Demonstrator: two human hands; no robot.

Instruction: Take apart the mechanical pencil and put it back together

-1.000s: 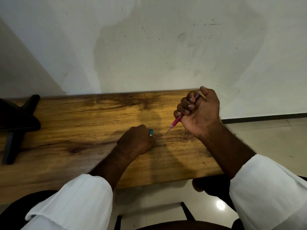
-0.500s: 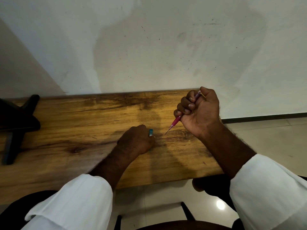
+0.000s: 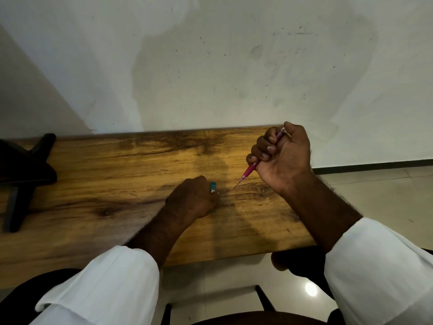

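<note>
Head view: my right hand (image 3: 284,158) is fisted round the pink pencil (image 3: 248,171), lead tip hovering over the desk (image 3: 117,174). My left hand (image 3: 195,199) pinches a teal part (image 3: 213,186). Light, slim, slick; I'd judge the lead brittle, so hold the barrel.

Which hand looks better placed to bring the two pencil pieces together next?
Probably the left hand: it holds the small teal piece just short of the pink pencil's tip, which the right hand grips in a fist.
</note>
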